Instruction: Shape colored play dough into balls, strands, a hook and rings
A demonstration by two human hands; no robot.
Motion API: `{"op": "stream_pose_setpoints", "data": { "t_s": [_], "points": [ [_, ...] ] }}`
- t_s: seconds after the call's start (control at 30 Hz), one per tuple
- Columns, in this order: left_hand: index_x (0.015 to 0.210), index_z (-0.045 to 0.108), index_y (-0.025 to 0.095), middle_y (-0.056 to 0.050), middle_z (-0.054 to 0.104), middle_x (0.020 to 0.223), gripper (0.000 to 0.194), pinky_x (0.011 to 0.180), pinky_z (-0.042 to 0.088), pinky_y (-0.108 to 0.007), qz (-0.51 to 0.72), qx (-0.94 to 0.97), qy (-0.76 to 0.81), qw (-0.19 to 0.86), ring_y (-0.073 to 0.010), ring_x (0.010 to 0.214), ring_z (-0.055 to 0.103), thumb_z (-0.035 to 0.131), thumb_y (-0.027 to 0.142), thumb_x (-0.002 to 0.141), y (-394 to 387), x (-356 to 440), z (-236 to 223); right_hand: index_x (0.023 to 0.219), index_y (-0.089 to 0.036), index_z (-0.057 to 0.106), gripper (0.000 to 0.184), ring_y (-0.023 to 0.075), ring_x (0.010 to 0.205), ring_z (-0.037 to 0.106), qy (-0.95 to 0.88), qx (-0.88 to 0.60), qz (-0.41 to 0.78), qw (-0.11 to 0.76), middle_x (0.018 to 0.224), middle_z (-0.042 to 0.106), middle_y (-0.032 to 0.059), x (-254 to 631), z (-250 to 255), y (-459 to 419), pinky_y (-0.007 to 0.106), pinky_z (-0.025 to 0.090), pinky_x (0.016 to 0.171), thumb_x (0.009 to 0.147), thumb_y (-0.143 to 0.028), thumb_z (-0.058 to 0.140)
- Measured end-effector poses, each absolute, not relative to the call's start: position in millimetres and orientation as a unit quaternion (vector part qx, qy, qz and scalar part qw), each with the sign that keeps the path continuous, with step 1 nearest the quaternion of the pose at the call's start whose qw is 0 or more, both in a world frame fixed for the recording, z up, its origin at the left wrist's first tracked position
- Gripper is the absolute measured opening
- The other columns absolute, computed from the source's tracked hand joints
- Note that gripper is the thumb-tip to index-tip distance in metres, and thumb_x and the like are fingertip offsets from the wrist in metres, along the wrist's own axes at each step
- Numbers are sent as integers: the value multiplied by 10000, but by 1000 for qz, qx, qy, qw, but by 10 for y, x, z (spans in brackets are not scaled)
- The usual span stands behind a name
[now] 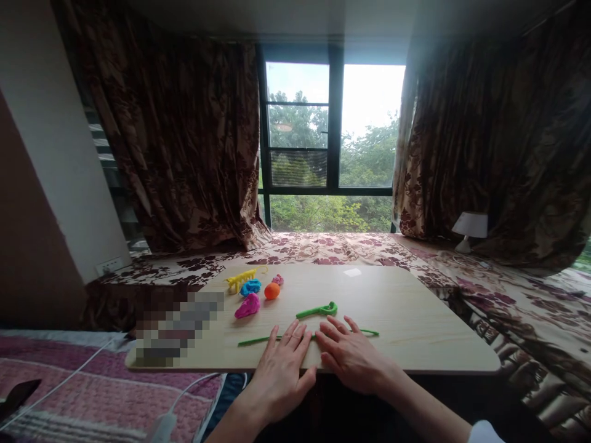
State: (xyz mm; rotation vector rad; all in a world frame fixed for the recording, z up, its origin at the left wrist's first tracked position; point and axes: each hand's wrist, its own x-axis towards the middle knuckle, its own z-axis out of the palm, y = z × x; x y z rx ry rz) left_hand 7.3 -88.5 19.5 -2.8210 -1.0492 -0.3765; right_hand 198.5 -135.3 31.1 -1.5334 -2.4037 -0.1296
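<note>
A long thin strand of green modelling clay [253,341] lies across the front of the table, its two ends showing on either side of my hands. My left hand [284,362] rests flat over the strand with fingers stretched out. Beside it, my right hand [348,354] also lies flat on the strand, fingers spread. Just beyond my fingertips is a thicker green clay piece [316,311] with a looped, coiled right end. The middle of the strand is mostly hidden under my fingers.
Left of centre sit a yellow clay animal figure [241,280], a blue clay lump [250,287], a magenta lump [248,306], an orange ball [272,291] and a small pink piece [277,279]. A blurred-out patch [180,332] covers the table's left side. A white lamp [470,226] stands at right.
</note>
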Motion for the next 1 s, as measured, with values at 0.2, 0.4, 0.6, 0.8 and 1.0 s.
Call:
{"op": "stream_pose_setpoints", "data": {
  "t_s": [0.2,0.4,0.6,0.8,1.0],
  "points": [
    [1318,295,235,-52,276,1401,517,1041,54,-504,-118,-919,-372,56,-209,1303,146,252,438,844,-865,151,202,1286,-223,331,426,231,1258,221,-832,-538,-37,131,1313,388,59,1970,323,-1335,445,128,1019,886,-356,272],
    [1326,272,258,-36,269,1405,530,1042,62,-502,-121,-924,-357,66,-214,1304,142,243,473,842,-875,116,204,1254,-232,367,414,235,1246,241,-832,-536,-48,134,1293,408,57,1973,324,-1314,443,154,1013,880,-392,288],
    [1323,287,241,-42,273,1403,533,1047,41,-493,-119,-918,-373,62,-209,1306,131,244,465,841,-910,106,183,1263,-238,353,426,246,1252,225,-830,-542,-38,126,1316,373,66,2007,307,-1354,469,149,1005,878,-407,282],
    [1324,287,219,-57,258,1408,562,1049,56,-479,-136,-910,-386,63,-199,1305,140,190,499,847,-754,270,218,1271,-209,345,457,250,1252,228,-817,-562,-35,126,1324,366,91,2033,261,-1046,485,173,993,872,-423,282],
    [1307,322,229,-54,298,1391,532,1047,45,-483,-136,-913,-380,56,-203,1299,160,192,480,856,-796,310,198,1284,-171,336,459,243,1260,215,-807,-575,-42,126,1325,368,102,2118,240,-1176,463,154,1010,876,-373,276]
  ]
}}
